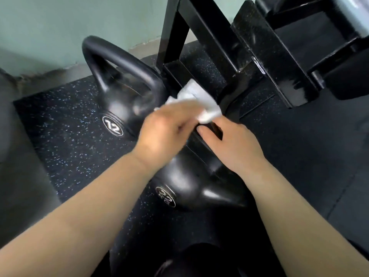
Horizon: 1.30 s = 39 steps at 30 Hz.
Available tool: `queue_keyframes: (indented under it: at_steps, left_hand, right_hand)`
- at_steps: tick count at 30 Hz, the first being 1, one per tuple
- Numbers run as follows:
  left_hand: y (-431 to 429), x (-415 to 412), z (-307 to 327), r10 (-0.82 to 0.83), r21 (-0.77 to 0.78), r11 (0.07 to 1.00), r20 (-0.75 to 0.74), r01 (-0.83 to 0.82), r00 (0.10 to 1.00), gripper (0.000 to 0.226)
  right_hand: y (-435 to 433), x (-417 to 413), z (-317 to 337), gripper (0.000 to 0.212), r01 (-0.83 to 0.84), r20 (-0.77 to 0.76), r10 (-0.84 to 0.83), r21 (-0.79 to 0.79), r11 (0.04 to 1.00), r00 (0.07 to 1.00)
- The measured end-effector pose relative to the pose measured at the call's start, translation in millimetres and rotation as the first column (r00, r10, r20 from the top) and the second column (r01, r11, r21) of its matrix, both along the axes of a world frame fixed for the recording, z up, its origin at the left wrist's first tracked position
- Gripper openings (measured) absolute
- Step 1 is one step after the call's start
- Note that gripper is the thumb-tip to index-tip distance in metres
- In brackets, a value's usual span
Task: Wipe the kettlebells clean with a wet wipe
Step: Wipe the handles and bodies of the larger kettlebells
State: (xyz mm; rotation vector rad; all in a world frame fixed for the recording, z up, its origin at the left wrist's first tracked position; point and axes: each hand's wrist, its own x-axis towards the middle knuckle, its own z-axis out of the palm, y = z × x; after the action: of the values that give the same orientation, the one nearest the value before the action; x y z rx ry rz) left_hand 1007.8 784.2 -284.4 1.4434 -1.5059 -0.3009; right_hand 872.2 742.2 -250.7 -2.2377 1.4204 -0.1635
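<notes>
Two black kettlebells stand on the speckled rubber floor. The one marked 12 (pixel 121 90) is upright at the back left. The nearer kettlebell marked 22 (pixel 185 186) sits in the middle, its handle mostly hidden under my hands. My left hand (pixel 163 130) holds a crumpled white wet wipe (pixel 199 100) above that handle; the hand is blurred. My right hand (pixel 231 142) grips the handle of the 22 kettlebell, fingers curled round it.
A black metal rack frame (pixel 211 37) rises just behind the kettlebells, with a speckled black shelf or plate (pixel 267 52) to the right. A pale green wall (pixel 50 27) runs along the back left. Dark floor mat (pixel 309 146) stretches to the right.
</notes>
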Motion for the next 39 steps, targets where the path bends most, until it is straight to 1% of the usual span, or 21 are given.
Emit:
queue_keyframes:
  at_steps: [1, 2, 3, 5, 7, 9, 10, 12, 14, 16, 19, 21, 22, 24, 26, 28, 29, 31, 33, 35, 39]
  left_hand:
    - [-5.0, 0.8, -7.9, -0.08, -0.021, 0.996, 0.127, 0.083, 0.989, 0.025]
    - [-9.3, 4.4, -14.9, -0.124, -0.038, 0.99, 0.192, 0.134, 0.974, 0.026]
    - [-13.1, 10.1, -20.4, -0.138, -0.026, 0.989, 0.183, 0.146, 0.973, 0.026]
    - [-16.9, 23.9, -24.1, -0.069, 0.087, 0.994, -0.005, 0.069, 0.998, 0.023]
    - [-22.3, 39.6, -31.1, 0.124, 0.271, 0.96, -0.211, -0.064, 0.97, 0.02]
    - [-26.5, 45.2, -34.7, 0.21, 0.375, 0.922, -0.284, -0.093, 0.936, 0.02]
    - [-27.3, 43.8, -31.3, 0.194, 0.371, 0.926, -0.314, -0.068, 0.929, 0.023]
    - [-24.0, 34.9, -20.0, 0.065, 0.276, 0.96, -0.405, 0.054, 0.912, 0.033]
    - [-21.1, 28.5, -15.4, -0.066, 0.206, 0.965, -0.404, 0.161, 0.912, 0.034]
    - [-26.3, 34.5, -14.2, -0.088, 0.232, 0.954, -0.381, 0.188, 0.92, 0.03]
    - [-46.1, 52.3, -23.8, -0.022, 0.326, 0.924, -0.474, 0.198, 0.88, 0.025]
    - [-53.8, 63.9, -45.9, 0.096, 0.432, 0.881, -0.559, 0.191, 0.824, 0.034]
    - [-53.3, 67.5, -60.4, 0.15, 0.468, 0.858, -0.624, 0.213, 0.767, 0.04]
    - [-45.5, 67.6, -88.4, 0.207, 0.474, 0.835, -0.742, 0.279, 0.638, 0.033]
    - [-34.5, 58.1, -101.0, 0.255, 0.439, 0.857, -0.816, 0.269, 0.519, 0.03]
    - [-28.4, 47.5, -97.9, 0.324, 0.42, 0.891, -0.854, 0.172, 0.408, 0.036]
    - [-26.7, 44.3, -90.9, 0.335, 0.405, 0.907, -0.86, 0.115, 0.385, 0.039]
    - [-25.5, 39.9, -68.5, 0.305, 0.353, 0.935, -0.85, 0.035, 0.429, 0.029]
    - [-24.7, 33.3, -44.3, 0.237, 0.287, 0.958, -0.815, 0.013, 0.528, 0.021]
    - [-22.1, 21.6, -27.5, 0.159, 0.209, 0.978, -0.771, 0.009, 0.617, 0.023]
    - [-8.2, -7.9, -31.5, 0.147, 0.115, 0.989, -0.768, -0.09, 0.623, 0.031]
  right_hand:
    - [0.8, -0.1, 0.1, 0.041, 0.007, -0.012, -0.007, -0.017, 1.0, 1.0]
    - [1.4, -0.5, 0.4, 0.041, 0.007, -0.02, -0.007, -0.028, 1.0, 1.0]
    - [1.1, -0.5, 0.4, 0.041, 0.002, -0.027, -0.003, -0.035, 0.999, 1.0]
    - [1.6, -0.3, 0.8, 0.04, -0.015, -0.028, 0.014, -0.05, 0.999, 1.0]
    - [2.4, 0.3, 2.2, 0.04, -0.019, -0.027, 0.017, -0.065, 0.998, 0.999]
    - [2.2, 1.3, 2.9, 0.04, -0.012, -0.033, 0.009, -0.07, 0.997, 0.999]
    - [1.7, 2.4, 2.5, 0.039, -0.005, -0.033, 0.003, -0.065, 0.998, 0.999]
    - [1.2, 3.1, 2.3, 0.038, 0.009, -0.021, -0.01, -0.057, 0.998, 1.0]
    - [1.8, 3.7, 1.7, 0.038, 0.019, -0.018, -0.02, -0.06, 0.998, 1.0]
    - [3.4, 4.0, 1.6, 0.039, 0.022, -0.024, -0.024, -0.069, 0.997, 0.999]
    - [2.5, 4.8, 0.6, 0.039, 0.026, -0.026, -0.028, -0.076, 0.997, 0.999]
    - [1.0, 5.0, 0.0, 0.039, 0.039, -0.019, -0.04, -0.079, 0.996, 0.999]
    - [0.6, 4.6, 0.0, 0.039, 0.046, -0.018, -0.048, -0.08, 0.996, 0.999]
    - [1.1, 3.9, 0.3, 0.041, 0.056, -0.024, -0.058, -0.076, 0.996, 0.998]
    - [1.2, 3.5, 0.1, 0.041, 0.056, -0.03, -0.058, -0.072, 0.996, 0.998]
    - [1.0, 3.9, -0.1, 0.042, 0.051, -0.036, -0.054, -0.075, 0.996, 0.998]
    - [1.1, 4.0, -0.4, 0.042, 0.048, -0.041, -0.051, -0.076, 0.996, 0.998]
    - [1.5, 3.8, -0.8, 0.043, 0.046, -0.048, -0.05, -0.078, 0.996, 0.998]
    - [1.3, 4.0, -1.3, 0.042, 0.045, -0.05, -0.05, -0.082, 0.996, 0.998]
    - [1.4, 4.2, -2.1, 0.042, 0.039, -0.051, -0.043, -0.081, 0.996, 0.998]
    - [0.9, 3.1, -4.2, 0.043, 0.023, -0.049, -0.027, -0.077, 0.997, 0.998]
